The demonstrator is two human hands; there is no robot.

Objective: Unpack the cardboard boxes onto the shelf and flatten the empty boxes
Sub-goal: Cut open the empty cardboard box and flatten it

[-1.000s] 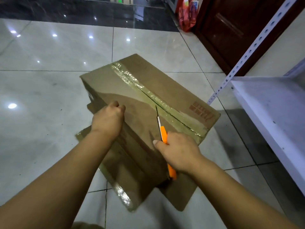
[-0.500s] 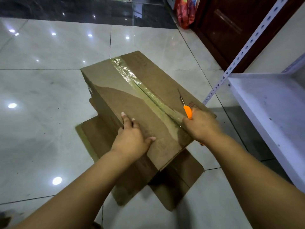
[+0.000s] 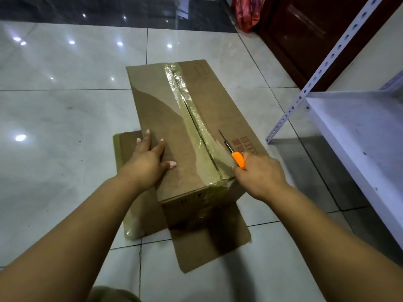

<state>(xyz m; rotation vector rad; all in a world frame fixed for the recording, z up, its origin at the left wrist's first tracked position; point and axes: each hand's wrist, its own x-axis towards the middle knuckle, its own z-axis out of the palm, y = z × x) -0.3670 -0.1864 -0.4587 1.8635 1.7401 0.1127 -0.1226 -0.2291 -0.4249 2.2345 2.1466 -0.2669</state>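
Since the earlier frames the box (image 3: 192, 136) has swung round so its long side now runs near to far, and the left hand (image 3: 148, 162) has gone from a fist at the near edge to lying flat on the top. One box stands on the tiled floor (image 3: 54, 105), on top of one flattened sheet of cardboard (image 3: 209, 243) that sticks out at its near and left sides. Its flaps are closed, with a strip of clear tape (image 3: 187, 105) along the centre seam. The left hand presses the left flap with fingers straight and spread. The right hand (image 3: 259, 173) is curled round the orange handle of one knife (image 3: 233, 151) at the near end of the seam; the blade points far and slightly left over the tape, but whether its tip touches the tape is hard to tell. Most of the handle is hidden in the fist.

At the right stands a white shelf (image 3: 357, 136), cut off by the frame, with one perforated post (image 3: 322, 70). Red print on the right flap is partly covered by the right hand and unreadable. Far right, a dark wooden door (image 3: 309, 29) and a red bag (image 3: 246, 14) are both cut off at the top. What the box contains cannot be seen.
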